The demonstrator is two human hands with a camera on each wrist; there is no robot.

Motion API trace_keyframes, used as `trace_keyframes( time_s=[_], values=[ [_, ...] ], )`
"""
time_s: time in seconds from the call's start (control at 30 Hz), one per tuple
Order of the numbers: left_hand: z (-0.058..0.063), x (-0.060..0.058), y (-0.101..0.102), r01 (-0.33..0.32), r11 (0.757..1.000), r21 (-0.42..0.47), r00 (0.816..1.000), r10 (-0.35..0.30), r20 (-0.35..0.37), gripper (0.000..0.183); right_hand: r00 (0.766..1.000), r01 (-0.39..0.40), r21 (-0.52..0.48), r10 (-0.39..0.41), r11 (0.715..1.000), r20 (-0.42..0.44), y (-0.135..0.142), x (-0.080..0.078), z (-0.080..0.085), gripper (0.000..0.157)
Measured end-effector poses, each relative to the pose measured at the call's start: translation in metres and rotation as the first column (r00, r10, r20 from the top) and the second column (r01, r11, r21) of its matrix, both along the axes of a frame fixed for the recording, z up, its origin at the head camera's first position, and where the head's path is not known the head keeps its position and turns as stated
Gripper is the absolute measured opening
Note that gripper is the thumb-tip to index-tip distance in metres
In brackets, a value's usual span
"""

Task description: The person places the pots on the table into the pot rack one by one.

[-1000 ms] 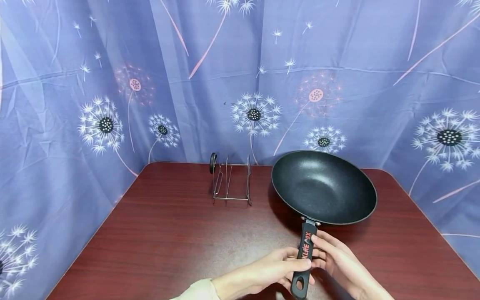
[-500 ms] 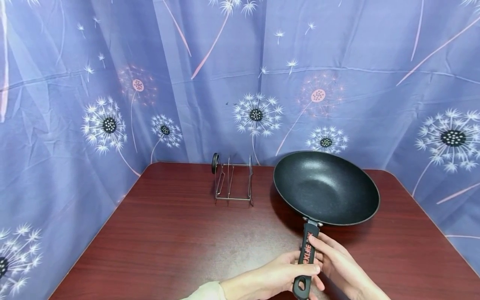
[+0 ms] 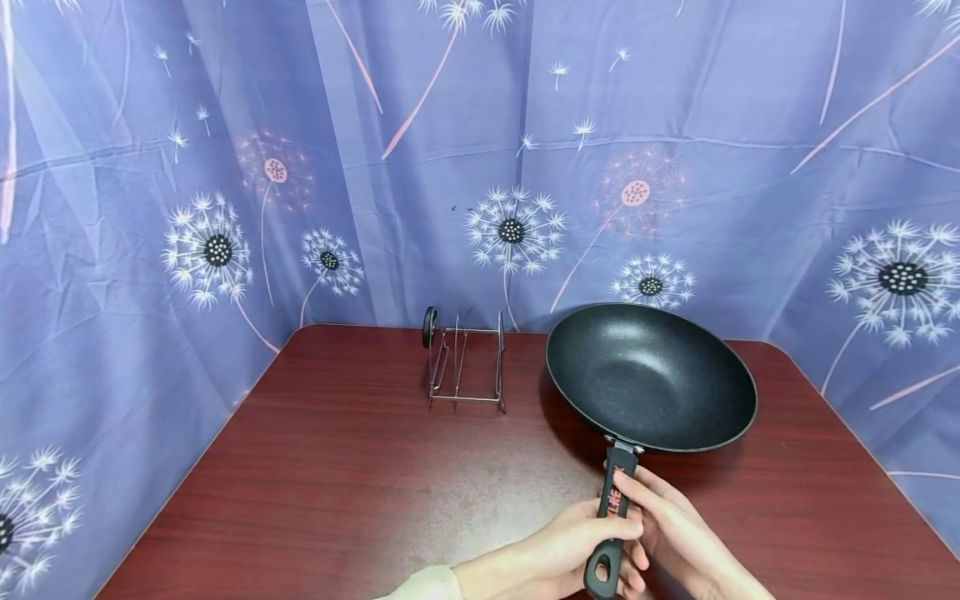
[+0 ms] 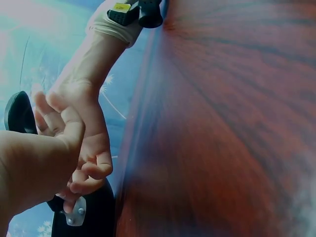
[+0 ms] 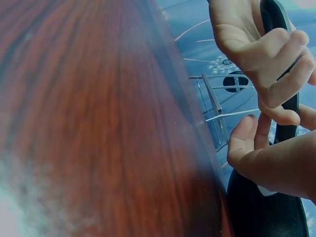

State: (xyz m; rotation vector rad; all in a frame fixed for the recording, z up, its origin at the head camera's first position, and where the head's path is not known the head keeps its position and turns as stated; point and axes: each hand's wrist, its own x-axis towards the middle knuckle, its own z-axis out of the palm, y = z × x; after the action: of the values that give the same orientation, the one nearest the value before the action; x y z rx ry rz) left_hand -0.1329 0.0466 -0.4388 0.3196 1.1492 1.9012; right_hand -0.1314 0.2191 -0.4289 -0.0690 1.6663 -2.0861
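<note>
A blue dandelion-print curtain (image 3: 427, 83) hung behind and beside the dark red wood-grain table (image 3: 337, 467). The black pan (image 3: 648, 375) was at the table's far right, open side up; whether its base touched the wood was unclear. A wire rack (image 3: 457, 367) stood left of it. The left hand (image 3: 570, 537) clasped the handle (image 3: 614, 500) near its holed end, the right hand (image 3: 671, 521) pinched it nearer the pan. Taking hold seemed the step underway; any shift would call for firm, level grips.

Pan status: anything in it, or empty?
Empty. The head view looks into the pan and shows only its bare dark inside, with a patch of glare.
</note>
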Motion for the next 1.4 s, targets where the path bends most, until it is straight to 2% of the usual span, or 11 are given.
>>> trace_keyframes(
  time_s=[0.23, 0.43, 0.63, 0.9, 1.1, 1.27, 1.4],
  values=[
    [0.004, 0.001, 0.004, -0.044, 0.999, 0.006, 0.998, 0.044, 0.04, 0.004, 0.998, -0.067, -0.051, 0.067, 0.996, 0.002, 0.001, 0.0, 0.0, 0.022],
    [0.009, 0.003, 0.006, -0.05, 0.998, 0.024, 0.991, 0.047, 0.128, 0.007, 1.0, 0.0, 0.002, 0.0, 1.0, -0.013, 0.0, 0.0, 0.001, 0.018],
    [0.01, 0.005, 0.01, -0.07, 0.997, 0.035, 0.982, 0.063, 0.176, 0.012, 1.0, 0.011, -0.012, -0.011, 1.0, 0.006, -0.002, 0.0, 0.001, 0.019],
    [0.01, 0.007, 0.011, -0.12, 0.993, 0.015, 0.983, 0.117, 0.138, 0.014, 0.999, -0.009, -0.032, 0.008, 0.999, -0.038, 0.0, -0.001, -0.002, 0.018],
    [0.01, 0.006, 0.009, -0.135, 0.991, -0.01, 0.987, 0.135, 0.089, 0.011, 0.998, -0.046, -0.081, 0.043, 0.996, -0.039, 0.0, -0.002, -0.003, 0.019],
    [0.008, 0.005, 0.005, -0.133, 0.99, -0.035, 0.987, 0.136, 0.082, 0.012, 0.996, -0.082, -0.117, 0.076, 0.99, -0.054, 0.0, -0.003, -0.003, 0.019],
    [0.007, 0.004, 0.002, -0.108, 0.994, -0.031, 0.991, 0.11, 0.073, 0.013, 0.994, -0.092, -0.115, 0.085, 0.989, -0.062, -0.001, -0.002, -0.003, 0.018]
  ],
)
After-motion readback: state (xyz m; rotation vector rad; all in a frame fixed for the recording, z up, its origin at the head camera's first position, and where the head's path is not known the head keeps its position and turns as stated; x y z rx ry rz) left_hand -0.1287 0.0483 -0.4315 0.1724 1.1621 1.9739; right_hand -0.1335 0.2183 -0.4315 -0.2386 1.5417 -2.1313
